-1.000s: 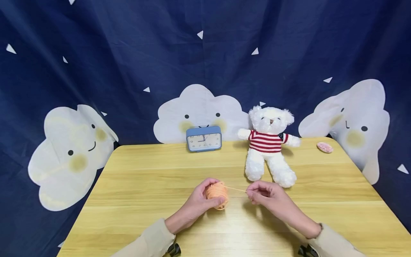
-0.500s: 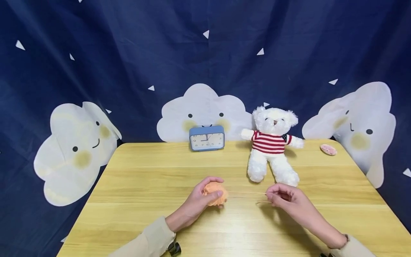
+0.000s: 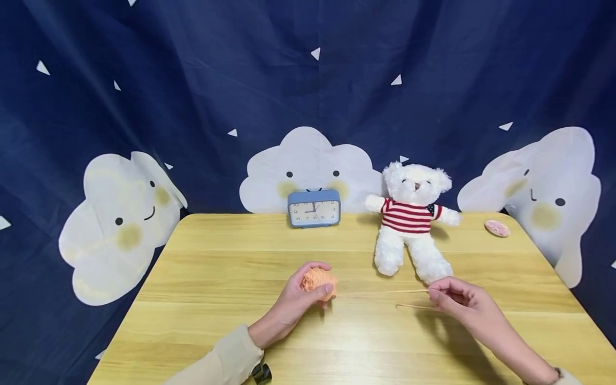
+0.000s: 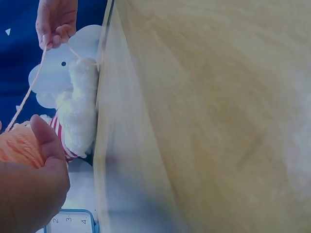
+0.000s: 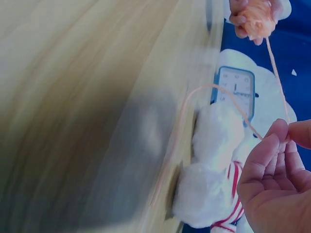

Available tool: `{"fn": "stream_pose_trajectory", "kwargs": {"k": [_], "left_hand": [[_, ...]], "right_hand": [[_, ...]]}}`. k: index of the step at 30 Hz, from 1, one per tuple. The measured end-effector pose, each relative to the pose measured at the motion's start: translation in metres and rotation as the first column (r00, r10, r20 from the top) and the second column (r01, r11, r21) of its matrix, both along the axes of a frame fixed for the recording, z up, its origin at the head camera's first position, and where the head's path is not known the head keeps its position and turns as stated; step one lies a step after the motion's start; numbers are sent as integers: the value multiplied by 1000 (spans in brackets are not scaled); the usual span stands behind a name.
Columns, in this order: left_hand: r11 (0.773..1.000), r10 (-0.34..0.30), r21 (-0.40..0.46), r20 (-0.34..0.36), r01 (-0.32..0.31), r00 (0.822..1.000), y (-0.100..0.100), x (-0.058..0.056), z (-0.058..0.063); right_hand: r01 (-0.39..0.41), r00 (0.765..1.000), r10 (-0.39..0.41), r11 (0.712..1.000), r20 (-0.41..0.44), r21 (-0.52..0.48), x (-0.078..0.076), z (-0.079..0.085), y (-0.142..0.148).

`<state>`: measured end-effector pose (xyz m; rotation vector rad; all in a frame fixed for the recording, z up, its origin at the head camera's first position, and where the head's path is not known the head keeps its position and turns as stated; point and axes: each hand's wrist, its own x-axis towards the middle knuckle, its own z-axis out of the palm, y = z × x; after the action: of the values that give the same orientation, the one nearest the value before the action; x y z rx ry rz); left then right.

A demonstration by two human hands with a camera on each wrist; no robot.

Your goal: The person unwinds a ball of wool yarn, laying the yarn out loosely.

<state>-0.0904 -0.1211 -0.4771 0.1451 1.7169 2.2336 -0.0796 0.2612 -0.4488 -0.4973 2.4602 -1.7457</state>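
Observation:
My left hand (image 3: 297, 299) grips a ball of orange yarn (image 3: 320, 283) above the middle of the table, thumb on the near side. Between thumb and fingertips my right hand (image 3: 469, 305) pinches the yarn strand (image 5: 276, 73), which stretches from the ball across to it. A loose tail of yarn (image 5: 221, 88) hangs from the right fingers and curves down in the right wrist view. In the left wrist view the ball (image 4: 20, 145) shows behind the left thumb, its far part cut off by the frame edge.
A white teddy bear (image 3: 406, 218) in a red-striped shirt sits at the back right, its feet near the right hand. A blue alarm clock (image 3: 314, 208) stands at the back middle. A small pink oval object (image 3: 497, 229) lies toward the back right corner of the wooden table (image 3: 231, 267).
My right hand has moved right, away from the ball, drawing the strand much longer. Its loose tail has come into view. The ball has turned in the left hand, which stays nearly in place.

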Motion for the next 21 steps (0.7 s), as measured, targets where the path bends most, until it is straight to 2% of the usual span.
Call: {"fn": "stream_pose_trajectory", "kwargs": {"k": [8,14,21], "left_hand": [[1000,1,19,2,-1,1000,-1,0,-2],[1000,-9,8,-6,9,1000,0,0,-2],[999,33,-2,-25,-33,999,1,0,-1]], "right_hand": [[73,997,-73,997,13,0,5,-10,24],[130,991,-132,990,19,57,6,-16,35],[185,980,-192,975,47,122,9,-20,51]]}}
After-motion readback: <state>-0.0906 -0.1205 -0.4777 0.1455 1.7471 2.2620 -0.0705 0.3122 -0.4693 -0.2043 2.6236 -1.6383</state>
